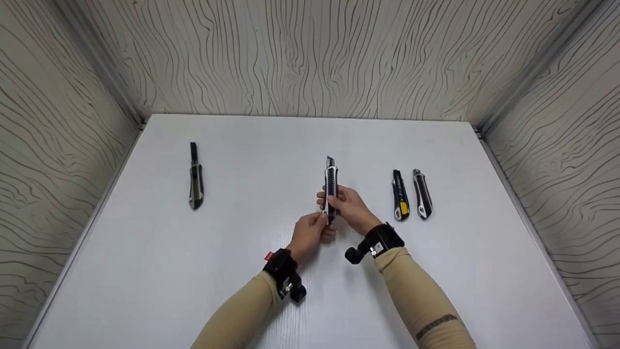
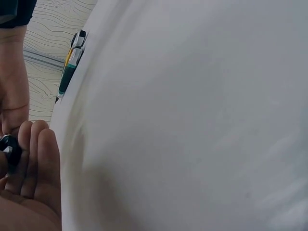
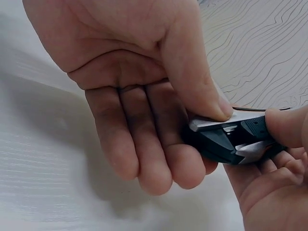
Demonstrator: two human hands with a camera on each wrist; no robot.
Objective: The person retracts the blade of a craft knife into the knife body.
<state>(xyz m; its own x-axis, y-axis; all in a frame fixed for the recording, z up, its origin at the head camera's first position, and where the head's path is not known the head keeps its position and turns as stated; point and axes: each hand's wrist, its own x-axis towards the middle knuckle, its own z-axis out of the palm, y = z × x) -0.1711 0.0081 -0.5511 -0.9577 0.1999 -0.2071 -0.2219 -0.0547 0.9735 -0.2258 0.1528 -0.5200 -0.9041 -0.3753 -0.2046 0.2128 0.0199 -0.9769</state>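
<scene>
A silver-and-black utility knife (image 1: 331, 182) is held over the middle of the table, its blade pointing away from me. My right hand (image 1: 355, 209) grips the handle from the right, the thumb lying on its upper face. Lower down, my left hand (image 1: 308, 233) pinches the knife's rear end between thumb and fingers. The right wrist view shows the dark rear end of the knife (image 3: 240, 139) close up, between both hands. In the left wrist view only a bit of the knife (image 2: 10, 148) appears at the left edge.
Right of the hands lie a black-and-yellow utility knife (image 1: 401, 196) and a silver-and-dark utility knife (image 1: 423, 194), side by side. Far left on the white table (image 1: 256, 145) lies another utility knife (image 1: 196, 182) with a long dark front part. Patterned walls (image 1: 290, 58) enclose the back and sides.
</scene>
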